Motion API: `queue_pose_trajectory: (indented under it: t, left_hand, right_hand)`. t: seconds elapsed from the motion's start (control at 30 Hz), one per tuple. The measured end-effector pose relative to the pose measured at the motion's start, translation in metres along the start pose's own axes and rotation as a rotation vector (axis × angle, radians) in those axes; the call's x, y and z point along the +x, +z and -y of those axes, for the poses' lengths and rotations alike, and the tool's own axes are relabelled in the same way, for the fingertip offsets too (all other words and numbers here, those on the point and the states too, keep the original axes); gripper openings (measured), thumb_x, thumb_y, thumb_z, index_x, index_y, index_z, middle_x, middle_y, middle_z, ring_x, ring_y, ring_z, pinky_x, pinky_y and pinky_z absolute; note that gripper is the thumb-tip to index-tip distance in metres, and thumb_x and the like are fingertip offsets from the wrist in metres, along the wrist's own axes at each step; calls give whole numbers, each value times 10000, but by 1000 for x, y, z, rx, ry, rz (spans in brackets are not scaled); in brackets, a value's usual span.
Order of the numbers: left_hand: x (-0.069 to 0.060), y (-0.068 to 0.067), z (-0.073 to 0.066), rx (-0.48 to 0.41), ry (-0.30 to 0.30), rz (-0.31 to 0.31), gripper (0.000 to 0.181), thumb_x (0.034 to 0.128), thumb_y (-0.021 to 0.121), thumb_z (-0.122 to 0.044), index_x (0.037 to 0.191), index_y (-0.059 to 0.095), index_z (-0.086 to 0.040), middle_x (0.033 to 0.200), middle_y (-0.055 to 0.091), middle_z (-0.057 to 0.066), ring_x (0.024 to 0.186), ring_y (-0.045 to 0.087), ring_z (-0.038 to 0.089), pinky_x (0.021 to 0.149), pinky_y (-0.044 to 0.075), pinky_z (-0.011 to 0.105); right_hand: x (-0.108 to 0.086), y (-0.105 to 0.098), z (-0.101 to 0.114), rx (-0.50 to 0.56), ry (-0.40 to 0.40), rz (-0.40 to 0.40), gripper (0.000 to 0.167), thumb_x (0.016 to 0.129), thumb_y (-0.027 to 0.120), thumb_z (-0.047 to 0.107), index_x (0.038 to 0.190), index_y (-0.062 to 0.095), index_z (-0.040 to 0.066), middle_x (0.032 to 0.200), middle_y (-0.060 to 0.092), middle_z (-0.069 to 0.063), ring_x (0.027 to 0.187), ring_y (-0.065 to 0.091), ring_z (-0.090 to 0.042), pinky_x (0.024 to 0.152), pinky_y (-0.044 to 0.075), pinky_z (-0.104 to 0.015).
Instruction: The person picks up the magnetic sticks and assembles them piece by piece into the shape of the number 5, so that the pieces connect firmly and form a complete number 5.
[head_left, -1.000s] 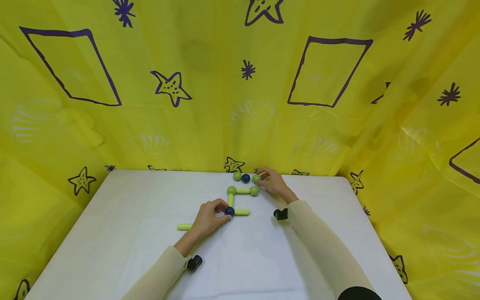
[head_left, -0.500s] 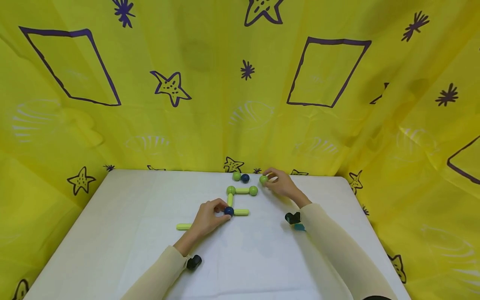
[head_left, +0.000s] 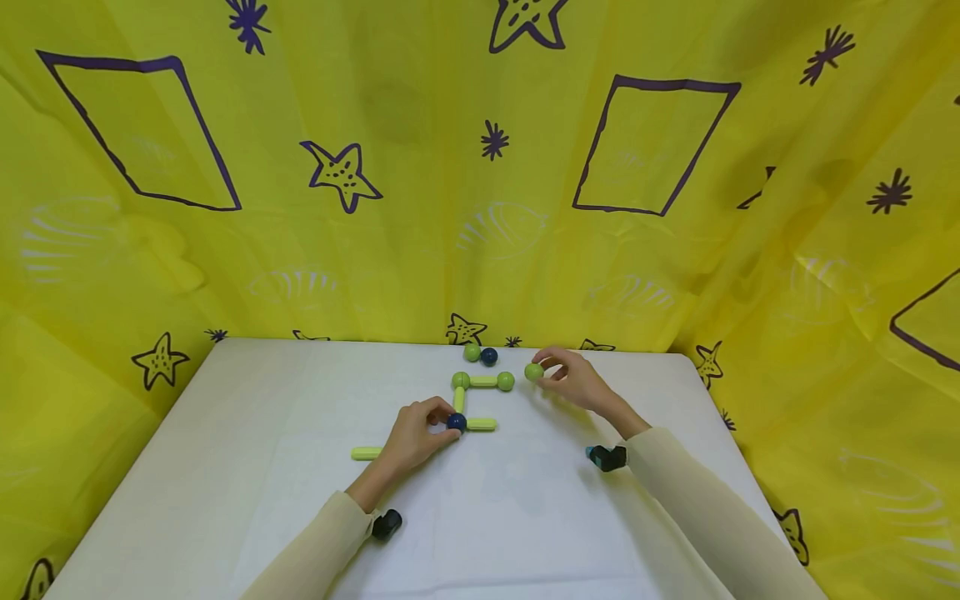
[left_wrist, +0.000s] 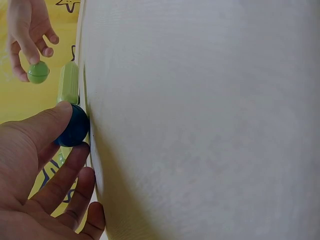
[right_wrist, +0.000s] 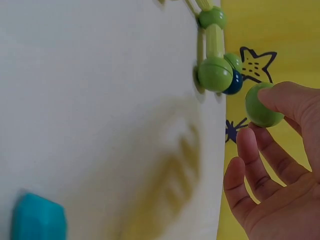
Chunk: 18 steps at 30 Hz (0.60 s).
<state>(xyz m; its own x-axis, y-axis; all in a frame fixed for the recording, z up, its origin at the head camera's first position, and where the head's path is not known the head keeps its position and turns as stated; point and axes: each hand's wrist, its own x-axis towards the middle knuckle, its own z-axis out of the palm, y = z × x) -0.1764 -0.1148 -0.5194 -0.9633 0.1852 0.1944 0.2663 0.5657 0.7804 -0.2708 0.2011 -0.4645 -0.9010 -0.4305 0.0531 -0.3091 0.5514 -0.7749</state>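
My left hand (head_left: 417,435) pinches a dark blue ball (head_left: 457,422) between thumb and forefinger; in the left wrist view the same blue ball (left_wrist: 75,126) sits at the fingertips. One light green rod (head_left: 482,424) reaches right from that ball, and another rod (head_left: 459,400) runs back to a green ball (head_left: 461,380). From there a third rod (head_left: 483,382) leads right to a second green ball (head_left: 506,381). Just right of this, my right hand (head_left: 581,383) holds a loose green ball (head_left: 534,372) above the table, pinched by thumb and forefinger in the right wrist view (right_wrist: 264,105).
Behind the joined pieces, a green ball (head_left: 472,352) and a dark blue ball (head_left: 489,357) lie side by side near the white table's (head_left: 300,392) back edge. A loose rod (head_left: 366,453) is partly behind my left hand. A teal piece (right_wrist: 39,217) shows in the right wrist view.
My right hand has taken the green ball from beside the blue one at the back and carried it right and slightly nearer. My left hand stays on its blue ball.
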Motion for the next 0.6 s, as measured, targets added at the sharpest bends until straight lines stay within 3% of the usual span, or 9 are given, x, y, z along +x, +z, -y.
queue_pose_trajectory:
  t: [0.6]
  left_hand:
    - [0,0,-1,6,-2,-2,235,828,873,-149,1020,736,-144,902,729,-54,853,568,133,811,468,344]
  right_hand:
    - [-32,34,-4,57,7,53,298,922,759,102,1201,674,165,1179,699,-75,841,653,-184,765,520,-336]
